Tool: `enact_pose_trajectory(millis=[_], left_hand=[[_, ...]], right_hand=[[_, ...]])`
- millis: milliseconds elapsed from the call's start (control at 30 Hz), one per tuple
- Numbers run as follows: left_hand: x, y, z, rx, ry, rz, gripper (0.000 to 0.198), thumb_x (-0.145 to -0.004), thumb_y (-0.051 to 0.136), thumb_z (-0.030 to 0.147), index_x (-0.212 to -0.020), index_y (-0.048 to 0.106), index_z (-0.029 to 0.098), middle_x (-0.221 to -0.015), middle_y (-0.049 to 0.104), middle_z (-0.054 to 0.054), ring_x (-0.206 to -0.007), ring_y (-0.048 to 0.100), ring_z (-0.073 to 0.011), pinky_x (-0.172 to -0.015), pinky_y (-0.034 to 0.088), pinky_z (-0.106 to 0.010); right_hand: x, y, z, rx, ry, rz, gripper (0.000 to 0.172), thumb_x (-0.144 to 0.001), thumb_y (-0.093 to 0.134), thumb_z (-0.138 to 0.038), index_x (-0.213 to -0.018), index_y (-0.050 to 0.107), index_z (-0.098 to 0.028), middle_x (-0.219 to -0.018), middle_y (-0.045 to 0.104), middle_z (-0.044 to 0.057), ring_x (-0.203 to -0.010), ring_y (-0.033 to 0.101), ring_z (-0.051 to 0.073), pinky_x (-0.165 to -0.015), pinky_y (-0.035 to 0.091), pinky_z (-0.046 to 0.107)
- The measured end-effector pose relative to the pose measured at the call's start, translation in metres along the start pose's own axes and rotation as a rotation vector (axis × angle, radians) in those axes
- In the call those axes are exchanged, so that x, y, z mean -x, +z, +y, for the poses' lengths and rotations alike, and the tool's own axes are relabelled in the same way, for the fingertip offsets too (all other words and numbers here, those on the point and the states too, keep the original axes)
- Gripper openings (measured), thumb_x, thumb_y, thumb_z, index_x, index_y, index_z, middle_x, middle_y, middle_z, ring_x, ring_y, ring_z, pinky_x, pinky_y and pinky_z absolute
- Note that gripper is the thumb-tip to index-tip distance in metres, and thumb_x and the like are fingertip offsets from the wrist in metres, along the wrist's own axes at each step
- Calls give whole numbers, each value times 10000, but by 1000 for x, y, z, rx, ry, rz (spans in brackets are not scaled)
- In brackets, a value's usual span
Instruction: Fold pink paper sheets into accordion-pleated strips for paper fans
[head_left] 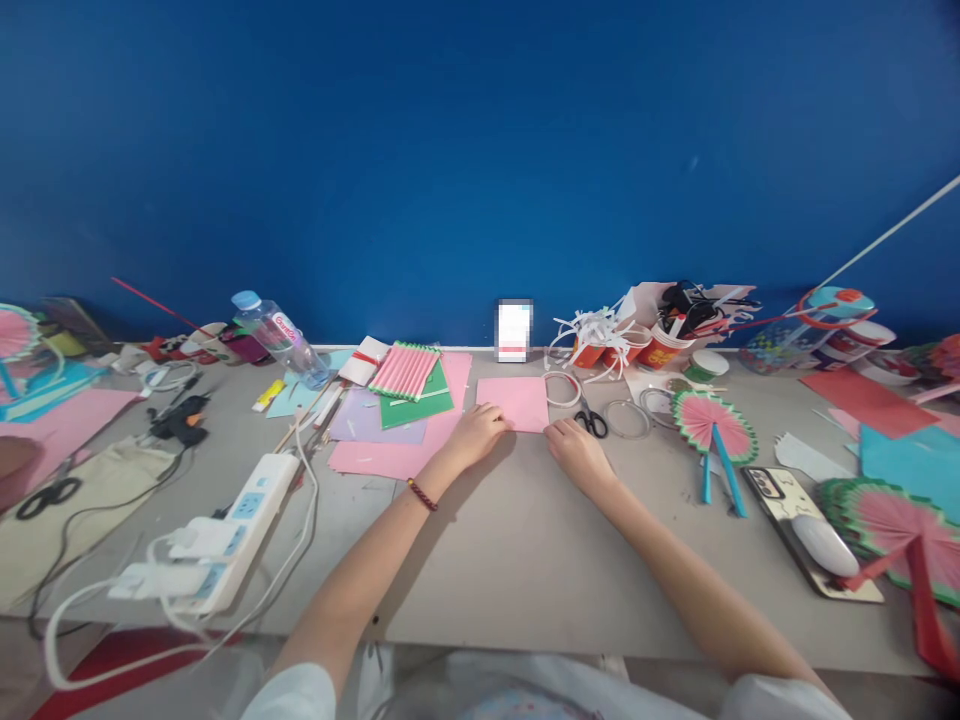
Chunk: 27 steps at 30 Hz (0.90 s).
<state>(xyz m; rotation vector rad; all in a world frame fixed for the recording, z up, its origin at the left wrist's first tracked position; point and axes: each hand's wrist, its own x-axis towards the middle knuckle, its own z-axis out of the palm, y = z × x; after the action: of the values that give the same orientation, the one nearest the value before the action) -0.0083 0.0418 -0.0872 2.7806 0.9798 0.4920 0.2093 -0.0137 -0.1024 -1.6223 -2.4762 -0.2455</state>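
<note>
Desk (510, 545), grey, carries a small pink sheet (517, 400) lying flat near its far edge, just left of black scissors (592, 423). The left grip (474, 433) rests on the sheet's near left corner, fingers loosely apart and clamped on nothing. The right grip (576, 452) lies flat, fingers apart, touching the near right corner. A larger pink paper (397, 458) lies beside the left grip; a pleated fan (712, 425) lies well to the right

even daylight, soft arm shadows, edges bowed and blurred.
</note>
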Motion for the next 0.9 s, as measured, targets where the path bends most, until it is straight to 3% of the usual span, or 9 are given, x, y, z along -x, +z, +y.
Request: enact_pose_trajectory(millis=[100,200,433,667,900], left_hand=[[6,-12,-10,139,-28,-38,212,-892,492,143,-949,682,218,-971,643,-50,-927,577,-169,-813,443,-287],[14,-19,-20,294,-159,-15,202,-900,499,215,-938,697,217,-981,680,-41,-910,612,-165,-800,457,-272],[19,-13,-27,458,-390,56,141,-832,583,200,-830,723,185,-872,728,-45,-808,647,-172,-733,464,-263],[20,-8,-28,455,-346,113,99,-789,624,176,-757,718,165,-815,694,-52,-770,626,-158,-711,460,-263],[19,-6,-30,492,-371,85,99,-795,620,200,-773,711,168,-797,686,-45,-745,617,-152,-674,461,-252]], right_hand=[[0,-3,-3,22,0,-3,127,-853,523,-87,-892,614,-167,-825,628,86,-814,527,217,-682,346,297],[0,-4,-5,53,4,-17,115,-848,534,-94,-864,622,-168,-829,625,91,-805,527,216,-671,346,300],[0,5,-4,48,-7,52,126,-844,529,-80,-865,621,-162,-953,616,93,-889,504,217,-730,376,297],[1,6,-8,48,-29,51,150,-857,505,-91,-790,619,-161,-817,602,89,-807,495,215,-702,356,306],[0,4,-9,44,-18,69,186,-885,479,-126,-779,628,-162,-799,618,83,-785,505,206,-696,334,302]])
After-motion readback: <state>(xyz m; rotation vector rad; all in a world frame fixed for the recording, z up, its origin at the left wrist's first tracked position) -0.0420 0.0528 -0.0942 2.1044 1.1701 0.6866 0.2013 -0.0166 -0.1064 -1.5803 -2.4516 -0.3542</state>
